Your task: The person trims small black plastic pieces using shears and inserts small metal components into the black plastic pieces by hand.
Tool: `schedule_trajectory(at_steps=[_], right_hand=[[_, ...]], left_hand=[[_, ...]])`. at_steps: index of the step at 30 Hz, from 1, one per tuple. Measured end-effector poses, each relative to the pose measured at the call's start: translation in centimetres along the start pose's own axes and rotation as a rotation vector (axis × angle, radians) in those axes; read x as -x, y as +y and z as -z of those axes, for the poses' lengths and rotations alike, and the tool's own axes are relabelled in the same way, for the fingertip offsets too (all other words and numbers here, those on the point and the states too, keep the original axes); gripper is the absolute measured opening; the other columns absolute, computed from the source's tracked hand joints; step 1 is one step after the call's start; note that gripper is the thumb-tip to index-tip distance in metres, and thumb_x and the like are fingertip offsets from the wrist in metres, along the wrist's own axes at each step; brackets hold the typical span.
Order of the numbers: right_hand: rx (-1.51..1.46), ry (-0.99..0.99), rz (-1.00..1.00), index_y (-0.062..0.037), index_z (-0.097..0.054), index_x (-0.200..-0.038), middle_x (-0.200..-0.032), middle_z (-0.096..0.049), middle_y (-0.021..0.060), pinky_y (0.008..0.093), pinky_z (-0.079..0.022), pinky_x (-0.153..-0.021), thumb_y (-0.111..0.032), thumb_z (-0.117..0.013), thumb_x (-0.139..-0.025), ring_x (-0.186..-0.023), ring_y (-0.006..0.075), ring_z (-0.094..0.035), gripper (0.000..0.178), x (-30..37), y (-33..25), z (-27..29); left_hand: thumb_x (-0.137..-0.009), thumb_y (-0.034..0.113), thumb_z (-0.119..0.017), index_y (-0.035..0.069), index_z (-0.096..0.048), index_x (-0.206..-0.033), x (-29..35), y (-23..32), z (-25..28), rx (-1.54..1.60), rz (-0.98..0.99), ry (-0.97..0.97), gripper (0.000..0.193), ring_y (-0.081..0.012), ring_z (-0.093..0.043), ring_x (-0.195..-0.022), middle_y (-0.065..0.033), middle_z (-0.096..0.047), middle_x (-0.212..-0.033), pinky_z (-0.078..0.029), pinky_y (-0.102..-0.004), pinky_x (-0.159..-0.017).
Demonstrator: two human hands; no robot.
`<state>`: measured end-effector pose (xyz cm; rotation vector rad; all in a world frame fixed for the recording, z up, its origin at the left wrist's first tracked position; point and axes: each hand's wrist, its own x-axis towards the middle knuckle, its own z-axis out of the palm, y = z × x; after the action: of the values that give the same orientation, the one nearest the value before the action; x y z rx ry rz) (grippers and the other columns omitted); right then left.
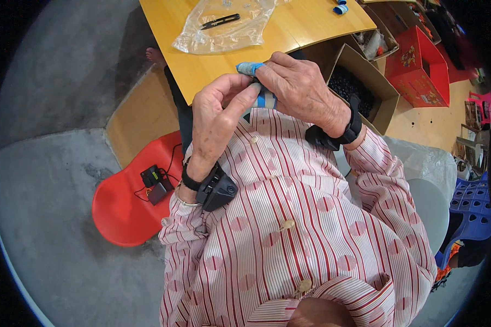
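Both hands meet in front of my striped shirt, just off the near edge of the yellow table (289, 38). My left hand (218, 111) pinches with thumb and forefinger. My right hand (300, 87) is closed, its fingertips against the left's. A blue wrapping (249, 68) sits at the right hand's fingertips, and a blue-and-pale banded piece (266, 100) shows just below. Something small and dark is between the fingers, mostly hidden; I cannot make out its kind. Black thread snips (220, 22) lie on a clear plastic bag (218, 41) on the table, beyond my hands.
Small blue rolls (340, 9) lie at the table's far right. An open cardboard box (384, 109) of dark pieces and a red box (419, 71) stand right. A red chair (120, 212) at left carries a black device (157, 188) with cables.
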<state>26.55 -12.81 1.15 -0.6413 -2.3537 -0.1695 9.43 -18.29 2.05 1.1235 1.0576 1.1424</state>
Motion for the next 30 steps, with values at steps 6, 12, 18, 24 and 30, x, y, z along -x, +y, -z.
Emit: schedule_trajectory(at_steps=[6,12,18,24,30], right_hand=[[0.058,-0.030,-0.013,-0.0067,-0.055,-0.091,-0.069,-0.053,0.0020,0.0283,-0.049,-0.052,-0.014,-0.066,-0.069,-0.069,0.0181,-0.055,0.025,-0.1,-0.3,0.5],[0.014,-0.042,-0.016,-0.0100,-0.054,-0.097,-0.074,-0.055,0.0010,0.0283,-0.051,-0.054,-0.016,-0.068,-0.068,-0.076,0.0181,-0.056,0.032,-0.3,-0.1,0.4],[0.008,-0.118,-0.058,-0.0125,-0.053,-0.101,-0.075,-0.055,0.0001,0.0287,-0.051,-0.053,-0.018,-0.069,-0.069,-0.078,0.0182,-0.056,0.036,-0.2,-0.2,0.6],[0.017,-0.128,-0.067,-0.0087,-0.055,-0.101,-0.074,-0.058,0.0022,0.0290,-0.050,-0.051,-0.021,-0.071,-0.070,-0.076,0.0190,-0.057,0.037,0.0,-0.4,0.3],[0.056,-0.268,-0.123,-0.0053,-0.058,-0.097,-0.072,-0.060,0.0058,0.0315,-0.050,-0.053,-0.021,-0.070,-0.071,-0.076,0.0220,-0.059,0.032,-0.1,-0.9,0.8]], left_hand=[[-0.084,0.011,-0.062,-0.005,-0.063,-0.096,-0.1,-0.2,0.0,-0.022,-0.030,0.020,0.021,-0.0101,-0.061,-0.078,-0.0067,-0.066,-0.085,-0.048,-0.0234,-0.074],[-0.085,0.012,-0.061,-0.005,-0.063,-0.095,-0.1,0.3,0.1,-0.001,-0.007,-0.006,0.020,-0.0099,-0.061,-0.078,-0.0059,-0.066,-0.085,-0.048,-0.0234,-0.074],[-0.085,0.013,-0.061,-0.005,-0.063,-0.095,0.0,0.0,0.0,-0.026,-0.035,0.002,0.021,-0.0087,-0.059,-0.078,-0.0050,-0.065,-0.086,-0.047,-0.0225,-0.073],[-0.087,0.015,-0.060,-0.005,-0.063,-0.096,-0.3,-0.6,0.2,0.037,0.012,-0.002,0.022,-0.0078,-0.058,-0.078,-0.0041,-0.064,-0.085,-0.046,-0.0216,-0.073],[-0.087,0.015,-0.059,-0.005,-0.063,-0.095,-0.5,-1.0,0.0,-0.037,0.043,0.017,0.021,-0.0079,-0.058,-0.074,-0.0033,-0.064,-0.082,-0.046,-0.0214,-0.068]])
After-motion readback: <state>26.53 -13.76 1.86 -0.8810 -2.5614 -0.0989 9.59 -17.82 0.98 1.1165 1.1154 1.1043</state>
